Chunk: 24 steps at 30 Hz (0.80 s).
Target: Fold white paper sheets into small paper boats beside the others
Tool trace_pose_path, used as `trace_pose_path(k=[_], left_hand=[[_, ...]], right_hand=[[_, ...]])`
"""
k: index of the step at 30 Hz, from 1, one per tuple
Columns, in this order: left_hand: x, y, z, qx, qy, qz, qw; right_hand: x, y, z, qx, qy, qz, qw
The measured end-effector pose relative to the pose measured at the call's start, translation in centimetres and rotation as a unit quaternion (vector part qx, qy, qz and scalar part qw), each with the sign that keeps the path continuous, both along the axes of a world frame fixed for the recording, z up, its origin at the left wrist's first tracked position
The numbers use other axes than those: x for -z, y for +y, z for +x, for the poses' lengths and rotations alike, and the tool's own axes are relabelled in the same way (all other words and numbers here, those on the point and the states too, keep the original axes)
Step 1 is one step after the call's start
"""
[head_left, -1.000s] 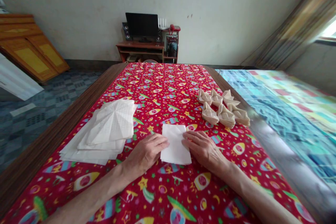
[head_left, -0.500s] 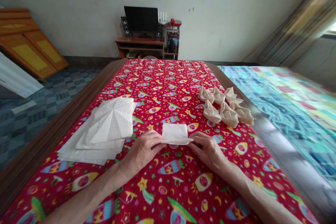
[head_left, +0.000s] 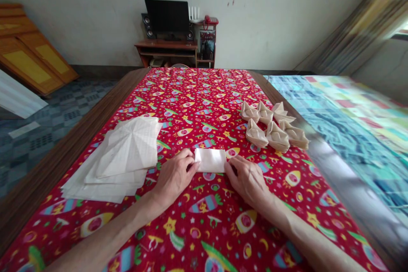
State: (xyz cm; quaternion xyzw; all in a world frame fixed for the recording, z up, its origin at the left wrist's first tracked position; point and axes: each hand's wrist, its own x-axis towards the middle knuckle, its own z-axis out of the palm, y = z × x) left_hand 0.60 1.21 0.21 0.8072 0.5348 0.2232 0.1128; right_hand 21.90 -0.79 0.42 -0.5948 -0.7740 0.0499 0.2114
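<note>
A small folded white paper (head_left: 210,160) lies on the red patterned cloth in front of me, now a flat rectangle. My left hand (head_left: 179,173) pinches its left edge between thumb and curled fingers. At the right edge, my right hand (head_left: 247,177) grips the paper the same way, fingers bent under. Left of my hands rests a fanned stack of creased white paper sheets (head_left: 127,148). Over to the right stand several folded paper boats (head_left: 277,136) in two rows, cream-coloured and pointed at the ends.
The red cloth (head_left: 204,238) covers a long table with dark wooden edges (head_left: 105,125). A bed with a blue checked cover (head_left: 338,136) adjoins on the right. Beyond the table stand a desk (head_left: 167,46) with a monitor (head_left: 167,17) and, left, a wooden cabinet (head_left: 35,53).
The paper's near edge, raised and open before, now lies folded over flat. Both hands have closed in on its side edges. The camera view has shifted slightly.
</note>
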Motion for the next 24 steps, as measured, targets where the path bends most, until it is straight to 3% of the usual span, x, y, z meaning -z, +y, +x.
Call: trace_pose_path(k=[3, 11, 24], left_hand=[[-0.21, -0.07, 0.27, -0.014, 0.031, 0.008, 0.999], [0.35, -0.15, -0.06, 0.013, 0.025, 0.033, 0.999], [0.32, -0.2, 0.38, -0.03, 0.058, 0.041, 0.997]], right_hand=[[0.18, -0.02, 0.14, 0.002, -0.018, 0.009, 1.0], [0.79, 0.29, 0.49, 0.03, 0.087, -0.032, 0.995], [0.78, 0.08, 0.18, 0.014, 0.002, 0.005, 1.0]])
